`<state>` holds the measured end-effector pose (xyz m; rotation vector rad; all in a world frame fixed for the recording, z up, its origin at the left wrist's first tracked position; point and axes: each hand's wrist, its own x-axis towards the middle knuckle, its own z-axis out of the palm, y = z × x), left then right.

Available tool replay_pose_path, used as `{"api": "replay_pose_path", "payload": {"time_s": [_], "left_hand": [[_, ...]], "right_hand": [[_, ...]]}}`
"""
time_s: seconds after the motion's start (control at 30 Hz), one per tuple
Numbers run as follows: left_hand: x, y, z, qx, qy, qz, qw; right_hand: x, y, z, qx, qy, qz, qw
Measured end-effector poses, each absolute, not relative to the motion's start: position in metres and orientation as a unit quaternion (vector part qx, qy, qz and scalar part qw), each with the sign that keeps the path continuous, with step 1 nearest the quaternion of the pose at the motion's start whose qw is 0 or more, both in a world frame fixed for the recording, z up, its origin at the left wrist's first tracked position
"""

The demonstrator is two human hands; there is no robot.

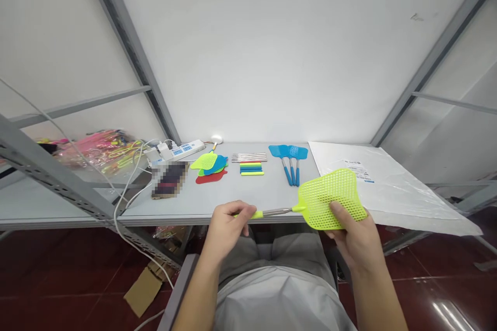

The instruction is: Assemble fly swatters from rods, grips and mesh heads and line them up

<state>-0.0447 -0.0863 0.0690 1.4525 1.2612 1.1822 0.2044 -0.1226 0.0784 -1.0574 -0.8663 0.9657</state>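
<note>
A yellow-green fly swatter (330,197) lies across both hands, just above the table's front edge. My left hand (229,225) is closed round its yellow handle. My right hand (357,235) grips the perforated head, thumb on top and fingers hidden beneath. A short metal rod joins handle and head. Behind it on the table are loose swatter heads (212,177) in green, blue and red, a row of metal rods (249,157), and several coloured handles (251,168). Three blue fly swatters (290,165) lie side by side to the right of them.
A white plastic package (380,186) covers the table's right end and overhangs its front edge. At the left are a power strip (188,149) with cables and a pixelated dark object (170,180). Metal shelf posts (130,46) flank the table; bagged colourful items (101,150) lie beyond the left post.
</note>
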Motion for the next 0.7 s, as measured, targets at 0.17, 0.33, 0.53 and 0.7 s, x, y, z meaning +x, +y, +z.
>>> {"api": "replay_pose_path", "payload": {"time_s": [0.17, 0.33, 0.53, 0.7], "left_hand": [[-0.057, -0.083, 0.072, 0.576, 0.515, 0.471, 0.425], [-0.052, -0.083, 0.067, 0.593, 0.494, 0.426, 0.472], [-0.040, -0.083, 0.064, 0.607, 0.502, 0.376, 0.488], [-0.034, -0.070, 0.068, 0.600, 0.509, 0.387, 0.481]], "right_hand": [[0.192, -0.117, 0.077, -0.385, -0.330, 0.476, 0.718], [0.166, -0.111, 0.064, -0.361, -0.278, 0.440, 0.773], [0.141, -0.104, 0.045, -0.413, -0.310, 0.445, 0.732], [0.141, -0.082, 0.047, -0.423, -0.295, 0.427, 0.743]]}}
